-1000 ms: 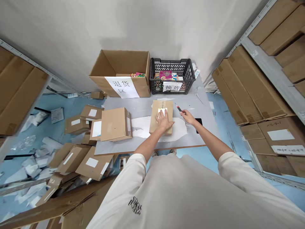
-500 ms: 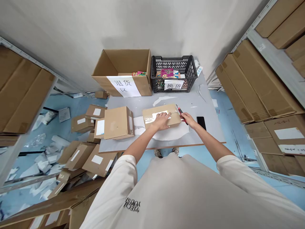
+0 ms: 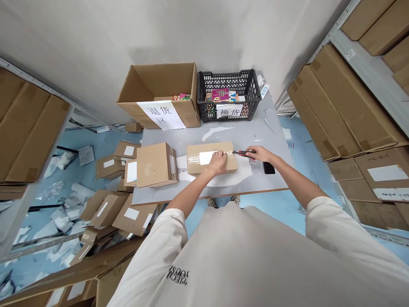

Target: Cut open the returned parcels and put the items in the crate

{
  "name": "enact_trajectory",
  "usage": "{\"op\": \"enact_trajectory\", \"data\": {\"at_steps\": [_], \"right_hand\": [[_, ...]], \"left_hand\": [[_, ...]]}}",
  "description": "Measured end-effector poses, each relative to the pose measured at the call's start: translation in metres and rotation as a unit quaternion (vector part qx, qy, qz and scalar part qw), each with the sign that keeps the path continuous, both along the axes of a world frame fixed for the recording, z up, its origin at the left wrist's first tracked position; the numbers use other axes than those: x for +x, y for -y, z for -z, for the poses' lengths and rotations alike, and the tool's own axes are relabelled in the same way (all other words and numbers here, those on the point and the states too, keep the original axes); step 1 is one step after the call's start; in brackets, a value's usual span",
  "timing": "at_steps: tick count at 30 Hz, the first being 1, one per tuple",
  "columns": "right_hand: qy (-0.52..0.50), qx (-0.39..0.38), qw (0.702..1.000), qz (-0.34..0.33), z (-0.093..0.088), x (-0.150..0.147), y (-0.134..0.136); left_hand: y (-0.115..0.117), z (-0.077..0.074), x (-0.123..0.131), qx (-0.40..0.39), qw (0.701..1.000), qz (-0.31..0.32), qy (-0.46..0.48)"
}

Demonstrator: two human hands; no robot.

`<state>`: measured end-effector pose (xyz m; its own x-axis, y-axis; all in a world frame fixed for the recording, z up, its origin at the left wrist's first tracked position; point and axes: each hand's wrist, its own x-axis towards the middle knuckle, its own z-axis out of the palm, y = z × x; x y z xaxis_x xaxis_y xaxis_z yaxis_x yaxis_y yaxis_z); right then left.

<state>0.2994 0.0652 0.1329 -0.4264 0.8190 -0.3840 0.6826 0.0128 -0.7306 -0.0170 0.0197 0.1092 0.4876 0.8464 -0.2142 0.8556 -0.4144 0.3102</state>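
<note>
A taped cardboard box (image 3: pixel 195 154) with a white label on top lies on the grey table (image 3: pixel 179 135). My left hand (image 3: pixel 218 163) rests flat on its top, over the right part of the label, fingers spread. In my right hand (image 3: pixel 258 154) is a red and black utility knife (image 3: pixel 244 153), its tip pointing left at the taped right end of the box. At this scale I cannot tell how deep the tip is. Partly under my right forearm lies a black phone (image 3: pixel 269 167). White paper (image 3: pixel 241 174) spreads beneath the box.
A closed carton (image 3: pixel 153 166) stands at the table's left. Behind are an open cardboard box (image 3: pixel 128 104) and a black plastic crate (image 3: pixel 204 111), both with paper signs and colourful packets. Shelves of cartons (image 3: pixel 351 106) flank the right; boxes (image 3: pixel 107 209) and scrap paper cover the floor at left.
My right hand has turned the knife from upright to nearly level and brought its tip to the box's right end. The box lies slightly straighter. My left hand stays on top.
</note>
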Motion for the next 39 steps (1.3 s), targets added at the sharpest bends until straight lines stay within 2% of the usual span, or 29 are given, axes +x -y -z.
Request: {"op": "enact_trajectory", "data": {"at_steps": [4, 7, 9, 12, 15, 19, 23, 29, 32, 36, 39], "right_hand": [[0.086, 0.074, 0.988, -0.109, 0.0, -0.003, -0.035], [0.131, 0.152, 0.969, -0.146, 0.002, -0.014, -0.055], [0.132, 0.169, 0.964, -0.156, 0.003, -0.019, -0.062], [0.109, 0.121, 0.974, -0.154, 0.006, -0.018, -0.059], [0.071, 0.055, 0.987, -0.133, 0.011, -0.008, -0.046], [0.023, 0.013, 0.993, -0.111, 0.018, 0.003, -0.027], [0.019, 0.024, 0.994, -0.107, 0.022, 0.003, -0.024], [0.07, 0.101, 0.983, -0.137, 0.02, -0.013, -0.052], [0.076, 0.076, 0.983, -0.146, 0.021, -0.011, -0.058], [0.039, -0.003, 0.989, -0.139, 0.027, 0.0, -0.04], [0.019, 0.0, 0.992, -0.121, 0.032, 0.004, -0.021]], "left_hand": [[0.002, 0.001, -0.001, 0.008, 1.0, 0.013, 0.011], [0.004, 0.0, -0.003, 0.008, 1.0, 0.015, 0.007], [0.004, -0.001, -0.005, 0.005, 1.0, 0.013, 0.009], [0.005, 0.0, -0.007, 0.002, 1.0, 0.01, 0.018], [0.004, 0.001, -0.008, 0.001, 1.0, 0.005, 0.022], [0.005, 0.0, -0.008, 0.004, 1.0, 0.016, 0.023], [0.004, -0.001, -0.007, -0.002, 0.999, 0.03, 0.013], [0.0, -0.001, -0.008, -0.009, 0.999, 0.028, 0.013], [0.0, -0.001, -0.009, -0.009, 0.999, 0.028, 0.02], [-0.001, 0.0, -0.008, -0.014, 0.999, 0.015, 0.025], [0.0, 0.002, -0.008, -0.01, 0.999, 0.022, 0.033]]}}
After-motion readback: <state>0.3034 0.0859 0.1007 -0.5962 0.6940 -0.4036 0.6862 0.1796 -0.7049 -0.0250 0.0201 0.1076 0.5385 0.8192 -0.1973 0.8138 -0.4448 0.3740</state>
